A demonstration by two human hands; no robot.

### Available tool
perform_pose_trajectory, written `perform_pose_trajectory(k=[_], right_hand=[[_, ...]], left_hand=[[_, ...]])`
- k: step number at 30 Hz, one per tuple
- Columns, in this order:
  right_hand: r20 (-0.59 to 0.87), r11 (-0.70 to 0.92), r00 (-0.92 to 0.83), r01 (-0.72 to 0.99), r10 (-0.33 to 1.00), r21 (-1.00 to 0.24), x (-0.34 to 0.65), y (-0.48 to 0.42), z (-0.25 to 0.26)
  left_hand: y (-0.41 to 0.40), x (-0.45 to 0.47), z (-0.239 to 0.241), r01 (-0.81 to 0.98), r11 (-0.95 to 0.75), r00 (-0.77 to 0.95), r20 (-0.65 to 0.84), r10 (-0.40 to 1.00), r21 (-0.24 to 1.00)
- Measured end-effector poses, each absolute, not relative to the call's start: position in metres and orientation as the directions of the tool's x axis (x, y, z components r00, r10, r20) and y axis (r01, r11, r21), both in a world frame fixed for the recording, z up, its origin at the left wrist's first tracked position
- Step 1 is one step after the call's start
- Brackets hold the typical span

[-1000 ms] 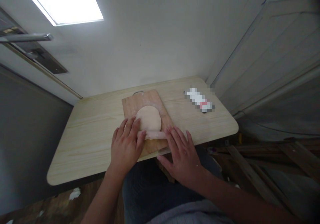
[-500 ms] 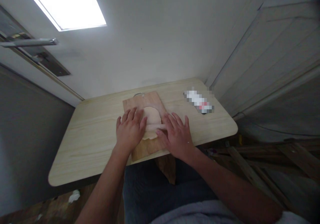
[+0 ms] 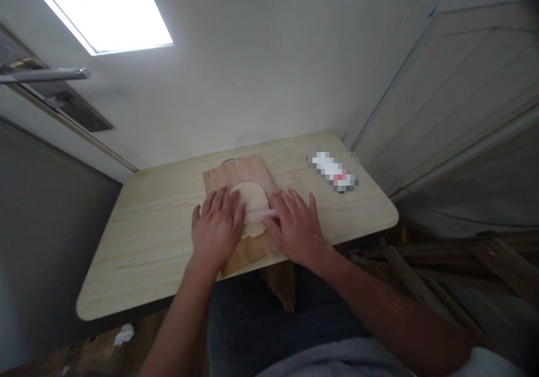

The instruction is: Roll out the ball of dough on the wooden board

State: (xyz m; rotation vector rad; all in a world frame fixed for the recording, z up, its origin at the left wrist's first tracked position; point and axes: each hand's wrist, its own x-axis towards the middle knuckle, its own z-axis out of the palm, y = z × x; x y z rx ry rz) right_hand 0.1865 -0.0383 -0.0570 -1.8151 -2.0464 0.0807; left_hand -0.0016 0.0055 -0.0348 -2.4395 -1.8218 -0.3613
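Observation:
A flat round of pale dough [image 3: 251, 193] lies on a wooden cutting board [image 3: 248, 169] on a light wooden table [image 3: 155, 225]. A thin pale rolling pin [image 3: 261, 215] lies across the near part of the dough. My left hand [image 3: 217, 226] rests flat on the pin's left end with its fingers stretched out over the dough's left edge. My right hand [image 3: 295, 225] lies flat on the pin's right end, fingers spread and pointing forward. Both hands press down with open palms; nothing is gripped.
A small blurred white and pink object [image 3: 333, 172] lies on the table at the back right. A white wall runs behind the table and a panelled door stands at the right. Wooden planks [image 3: 421, 276] lie on the floor at the right. My lap is under the table's near edge.
Both hands and the rolling pin have moved away from me, from the board's near edge onto the dough. In the last half second they have hardly shifted.

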Motion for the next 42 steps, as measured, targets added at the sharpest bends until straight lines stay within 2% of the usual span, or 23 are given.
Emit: perform_pose_trajectory(k=[4,9,18,26,34,40,42], right_hand=[[0.287,0.198,-0.113,0.936,0.951,-0.289,0.184,-0.080,-0.068],[0.298,0.206,-0.113,0.930,0.948,-0.303,0.182,-0.097,-0.074],[0.284,0.158,-0.064,0.934,0.957,-0.321,0.184,-0.034,-0.060],[0.226,0.075,-0.013,0.961,0.974,-0.265,0.182,0.023,-0.050],[0.256,0.135,-0.054,0.940,0.965,-0.312,0.186,-0.030,-0.058],[0.299,0.192,-0.096,0.932,0.949,-0.308,0.191,-0.070,-0.069],[0.300,0.199,-0.102,0.929,0.948,-0.313,0.193,-0.068,-0.069]], left_hand=[[-0.032,-0.009,-0.040,0.931,-0.338,0.290,0.282,0.914,0.138],[-0.047,-0.014,-0.045,0.932,-0.331,0.285,0.264,0.921,0.149],[0.007,-0.002,-0.036,0.960,-0.274,0.256,0.205,0.945,0.063],[0.053,0.002,-0.035,0.961,-0.268,0.257,0.147,0.955,0.064],[-0.006,0.003,-0.036,0.957,-0.273,0.240,0.256,0.936,0.100],[-0.045,-0.010,-0.046,0.899,-0.379,0.308,0.298,0.904,0.219],[-0.042,-0.016,-0.049,0.907,-0.356,0.283,0.297,0.912,0.227]])
